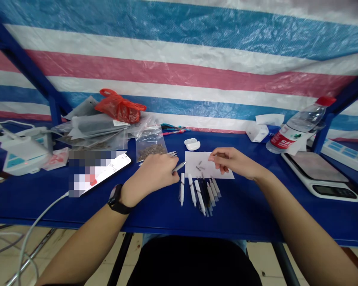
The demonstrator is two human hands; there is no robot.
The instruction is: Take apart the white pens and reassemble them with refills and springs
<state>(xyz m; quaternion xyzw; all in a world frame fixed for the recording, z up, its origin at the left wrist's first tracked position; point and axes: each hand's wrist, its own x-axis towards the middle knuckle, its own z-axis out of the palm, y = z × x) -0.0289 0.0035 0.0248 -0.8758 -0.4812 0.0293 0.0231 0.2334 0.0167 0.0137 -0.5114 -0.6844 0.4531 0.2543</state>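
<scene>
My left hand (156, 171), with a black watch on its wrist, is closed around a bundle of silver pen tips that stick out past its fingers. My right hand (234, 161) hovers over a white paper sheet (193, 161) with its fingertips pinched together; what they hold is too small to name. Several tiny metal parts (200, 167) lie on that sheet. Just in front of the sheet, several white pen barrels (199, 192) lie side by side on the blue table (256, 210).
A phone (107, 171) on a white cable lies at the left, behind it a clear bag of small parts (150, 147), plastic bags and a red bag (119, 107). A white earbud case (192, 144) sits behind the sheet. A water bottle (298, 127) and digital scale (319, 172) stand right.
</scene>
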